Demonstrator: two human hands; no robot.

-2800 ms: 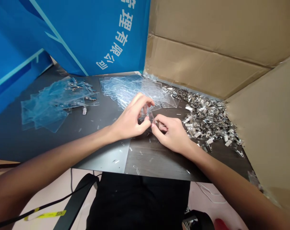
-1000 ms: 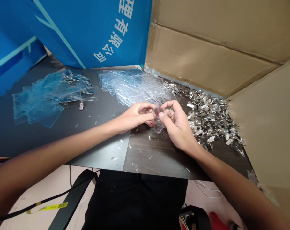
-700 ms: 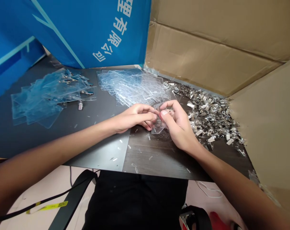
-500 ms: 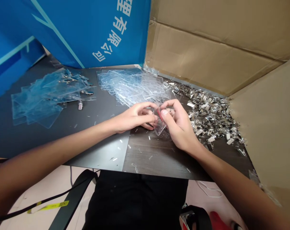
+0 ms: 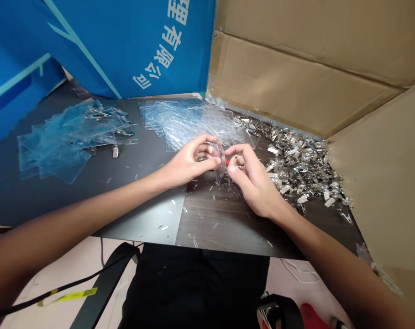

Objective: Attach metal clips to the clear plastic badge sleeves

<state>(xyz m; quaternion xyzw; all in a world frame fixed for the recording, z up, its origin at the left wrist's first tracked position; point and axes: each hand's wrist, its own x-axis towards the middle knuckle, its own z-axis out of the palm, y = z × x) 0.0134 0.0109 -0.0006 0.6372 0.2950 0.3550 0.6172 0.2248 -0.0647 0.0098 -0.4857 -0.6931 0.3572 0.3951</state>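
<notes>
Since a moment ago, the clear plastic badge holder point(image 5: 220, 165) has swung up on edge. My left hand point(image 5: 190, 164) and right hand point(image 5: 253, 183) pinch it between nearly closed fingers, just left of the metal clip pile point(image 5: 296, 169).

Your left hand point(image 5: 190, 162) and right hand point(image 5: 253, 178) pinch a clear plastic badge holder point(image 5: 221, 167), standing upright between your fingertips. Just past your right fingers lies a heap of metal clips point(image 5: 299, 167). Beyond your left fingers sits a spread of clear holders point(image 5: 190, 123), with clipped holders point(image 5: 70, 146) farther left. Small metal bits point(image 5: 192, 236) dot the dark table point(image 5: 234, 233) below your fingers.
</notes>
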